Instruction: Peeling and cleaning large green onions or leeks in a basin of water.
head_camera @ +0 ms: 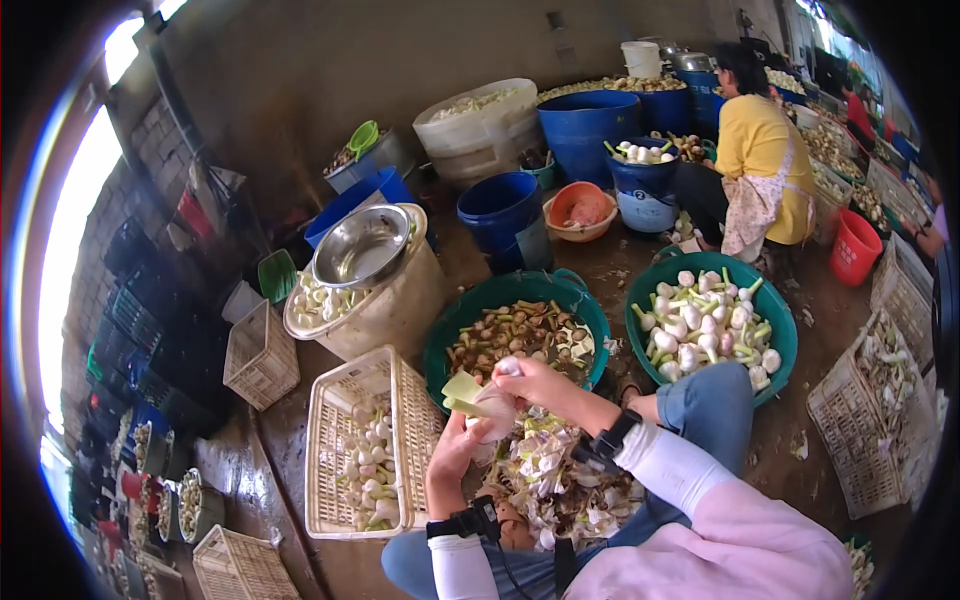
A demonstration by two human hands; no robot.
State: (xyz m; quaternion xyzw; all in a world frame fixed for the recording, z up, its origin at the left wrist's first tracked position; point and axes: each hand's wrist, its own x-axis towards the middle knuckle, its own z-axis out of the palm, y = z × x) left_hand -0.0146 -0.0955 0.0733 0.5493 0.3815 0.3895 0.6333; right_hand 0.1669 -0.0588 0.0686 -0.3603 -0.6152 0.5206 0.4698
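Observation:
Over a heap of garlic skins, my left hand grips a garlic bulb with a pale green stalk sticking out to the left. The fingers of my right hand are closed at the bulb's upper side, and a whitish rounded piece shows at their tips. Whether that piece belongs to the same bulb cannot be made out. Beyond my hands is a green tub of brown, unpeeled garlic. To its right stands another green tub, full of white peeled bulbs with short green stalks.
A white plastic crate holding garlic bulbs stands left of my hands. Behind it, a steel bowl rests on a large white tub. A blue bucket stands beyond. At the back right, a person in yellow squats.

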